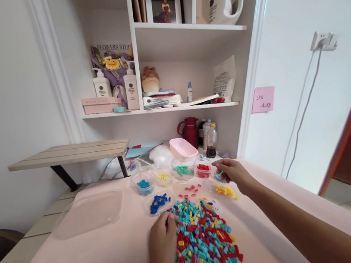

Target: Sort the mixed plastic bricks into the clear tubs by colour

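A mixed pile of small plastic building bricks (200, 237), mostly light blue and red, is spread over the pink tabletop. My left hand (164, 237) rests at the pile's left edge, its fingers curled closed; anything inside them is hidden. My right hand (232, 173) reaches over the back right tub of light blue bricks (220, 177) and partly covers it. Its fingertips are a little apart, with no brick visible between them. Clear tubs nearby hold red bricks (203, 171), yellow bricks (224, 190), pink bricks (190, 190), green bricks (183, 171) and dark blue bricks (159, 203).
Farther left stand tubs of blue bricks (144, 186) and pale yellow bricks (163, 177). A clear plastic lid (89, 213) lies on the left. Behind the tubs are a pink basket (183, 147), a dark red jug (190, 133) and bottles (211, 139). A wooden ledge (70, 153) juts out at left.
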The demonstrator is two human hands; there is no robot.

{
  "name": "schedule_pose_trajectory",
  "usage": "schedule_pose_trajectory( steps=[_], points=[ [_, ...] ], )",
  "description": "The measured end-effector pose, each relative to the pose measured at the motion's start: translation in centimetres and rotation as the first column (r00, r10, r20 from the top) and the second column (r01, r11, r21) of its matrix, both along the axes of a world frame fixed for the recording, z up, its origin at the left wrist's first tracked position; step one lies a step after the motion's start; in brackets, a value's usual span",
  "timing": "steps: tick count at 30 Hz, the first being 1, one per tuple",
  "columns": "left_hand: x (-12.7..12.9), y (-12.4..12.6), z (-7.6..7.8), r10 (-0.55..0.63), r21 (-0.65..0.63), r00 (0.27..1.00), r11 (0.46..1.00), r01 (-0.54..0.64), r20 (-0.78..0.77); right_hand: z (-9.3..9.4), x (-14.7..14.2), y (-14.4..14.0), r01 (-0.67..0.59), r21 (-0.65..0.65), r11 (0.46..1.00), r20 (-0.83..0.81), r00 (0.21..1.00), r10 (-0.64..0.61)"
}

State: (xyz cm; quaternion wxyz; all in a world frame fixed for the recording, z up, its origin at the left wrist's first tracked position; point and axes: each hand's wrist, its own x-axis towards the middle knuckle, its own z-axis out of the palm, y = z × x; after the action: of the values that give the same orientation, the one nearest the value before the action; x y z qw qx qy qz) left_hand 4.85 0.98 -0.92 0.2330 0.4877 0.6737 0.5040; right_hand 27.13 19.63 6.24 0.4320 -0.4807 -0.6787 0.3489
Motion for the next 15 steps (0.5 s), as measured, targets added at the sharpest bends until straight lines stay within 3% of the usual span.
schedule_pose_trajectory(
  steps=[4, 9, 15],
  points=[
    [0.0, 0.1, 0.0, 0.011, -0.007, 1.000, 1.000, -0.011, -0.017, -1.4, 1.9, -3.1, -0.153, -0.114, 0.982, -0.152, 0.979, 0.135],
    [0.1, 0.1, 0.1, 0.006, -0.038, 1.000, 0.999, -0.006, -0.013, -3.9, 2.8, -5.1, -0.212, -0.197, 0.957, -0.028, 0.977, 0.210],
    [0.0, 0.2, 0.5, 0.024, -0.059, 1.000, 0.998, -0.025, -0.015, -5.9, 2.8, -4.9, -0.226, -0.122, 0.966, 0.157, 0.957, 0.243]
  ],
)
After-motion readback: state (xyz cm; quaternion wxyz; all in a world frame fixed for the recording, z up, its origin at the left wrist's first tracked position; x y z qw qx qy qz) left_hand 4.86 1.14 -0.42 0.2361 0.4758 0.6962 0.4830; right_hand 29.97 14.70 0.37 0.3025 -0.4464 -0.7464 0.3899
